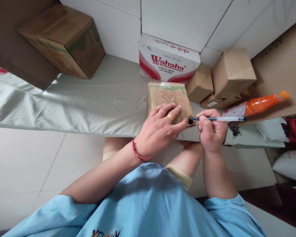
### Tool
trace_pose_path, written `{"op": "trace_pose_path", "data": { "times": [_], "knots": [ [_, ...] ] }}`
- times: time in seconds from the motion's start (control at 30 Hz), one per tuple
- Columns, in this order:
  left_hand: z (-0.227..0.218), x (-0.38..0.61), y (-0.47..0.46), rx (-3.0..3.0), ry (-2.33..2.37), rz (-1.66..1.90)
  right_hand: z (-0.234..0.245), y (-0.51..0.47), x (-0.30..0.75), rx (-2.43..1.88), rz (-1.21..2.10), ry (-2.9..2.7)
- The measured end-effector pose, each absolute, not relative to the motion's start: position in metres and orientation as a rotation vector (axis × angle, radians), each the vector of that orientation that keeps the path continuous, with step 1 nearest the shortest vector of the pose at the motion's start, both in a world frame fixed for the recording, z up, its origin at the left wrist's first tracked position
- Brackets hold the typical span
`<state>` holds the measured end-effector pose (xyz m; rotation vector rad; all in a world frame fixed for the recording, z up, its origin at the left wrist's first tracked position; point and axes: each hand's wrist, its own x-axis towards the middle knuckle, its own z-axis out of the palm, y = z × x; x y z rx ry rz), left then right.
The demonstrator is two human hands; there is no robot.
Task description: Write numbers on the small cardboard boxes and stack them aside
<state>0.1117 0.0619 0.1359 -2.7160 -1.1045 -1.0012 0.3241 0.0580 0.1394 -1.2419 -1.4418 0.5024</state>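
A small taped cardboard box (166,94) lies on a grey-green cloth (88,102) in front of me. My left hand (160,130), with a gold ring and a red wrist cord, rests flat on the box's near side with its fingers spread. My right hand (212,131) is closed round a pen (220,118) held level, its tip touching the box's near right corner, right beside my left fingertips.
A white Wahaha water carton (167,59) stands behind the box. Several plain cardboard boxes (232,72) sit at the right, a larger brown carton (64,39) at the far left. An orange bottle (259,103) lies on flat cardboard at the right. Keys lie under the pen.
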Motion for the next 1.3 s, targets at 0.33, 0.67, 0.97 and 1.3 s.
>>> {"op": "trace_pose_path", "data": {
  "times": [0.33,0.67,0.97,1.3],
  "knots": [
    [0.138,0.1109,0.0609,-2.735,-1.121,-0.987,0.141,0.0625,0.3265,-1.194,0.49,-1.309],
    [0.1382,0.1123,0.0613,-2.691,-1.108,-1.001,0.14,0.0607,0.3233,-1.201,0.561,-1.38],
    [0.1377,0.112,0.0612,-2.711,-1.111,-1.015,0.1395,0.0595,0.3219,-1.197,0.555,-1.356],
    [0.1374,0.1118,0.0616,-2.696,-1.104,-1.008,0.1377,0.059,0.3203,-1.164,0.559,-1.309]
  ]
}}
